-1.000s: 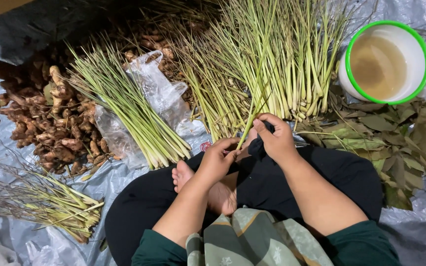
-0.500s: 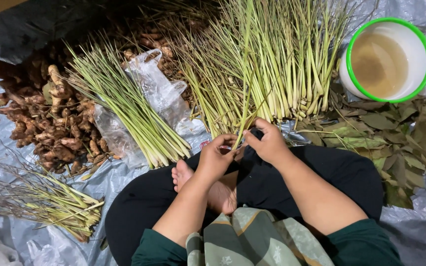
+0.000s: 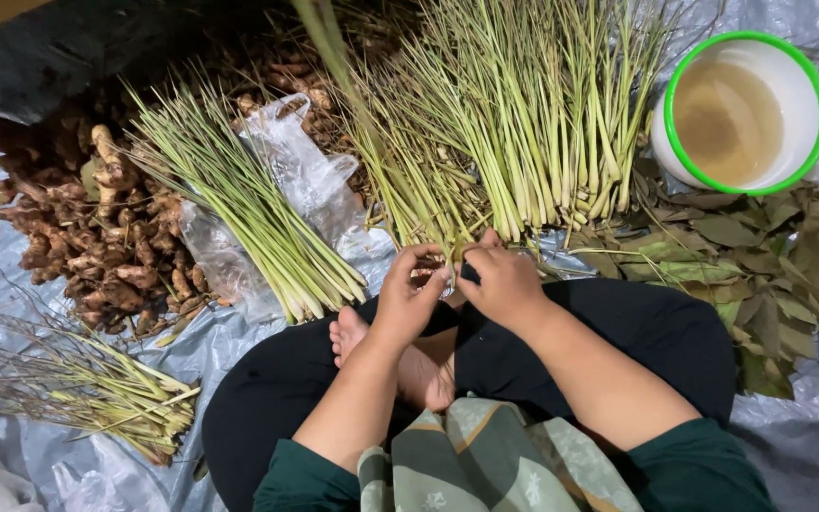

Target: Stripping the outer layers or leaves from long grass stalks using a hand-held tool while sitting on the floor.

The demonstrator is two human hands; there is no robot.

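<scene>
Lemongrass stalk [image 3: 451, 248] pinched by both hands' grips, left hand [image 3: 409, 301], right hand [image 3: 502, 284]; clear plastic bag [image 3: 307, 175] left.

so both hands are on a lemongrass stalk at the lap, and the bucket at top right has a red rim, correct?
Not quite. The bucket at top right has a green rim, not red, as the head view shows. The rest holds: the left hand and right hand meet on a lemongrass stalk at the lap.
</scene>
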